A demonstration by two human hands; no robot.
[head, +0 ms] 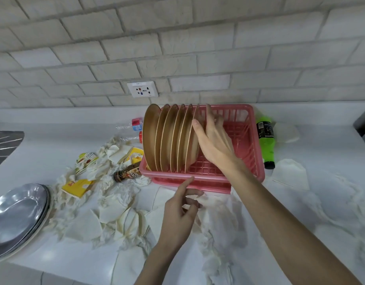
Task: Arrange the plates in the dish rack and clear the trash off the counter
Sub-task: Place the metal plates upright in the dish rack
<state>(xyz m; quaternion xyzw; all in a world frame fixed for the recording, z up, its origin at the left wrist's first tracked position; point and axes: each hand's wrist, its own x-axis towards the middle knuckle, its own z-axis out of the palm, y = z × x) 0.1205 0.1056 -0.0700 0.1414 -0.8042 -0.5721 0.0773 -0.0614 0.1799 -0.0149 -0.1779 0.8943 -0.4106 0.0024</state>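
Observation:
Several gold-brown plates [167,138] stand upright on edge in the left half of a pink plastic dish rack [241,159]. My right hand [213,138] holds the rightmost plate, thumb on its front face and fingers behind its rim. My left hand [182,214] hovers above the counter just in front of the rack, fingers loosely bent, holding nothing. A stack of silver plates [17,214] sits at the near left. Crumpled white tissues [107,206], yellow cartons [78,185] and a brown bottle [127,173] lie scattered left of the rack.
A green bottle [266,140] lies right of the rack, with white paper [290,173] beside it. Clear plastic bottles with red caps [134,125] lie behind the trash. A wall socket [142,89] sits above. A dark hob corner [4,145] is at far left.

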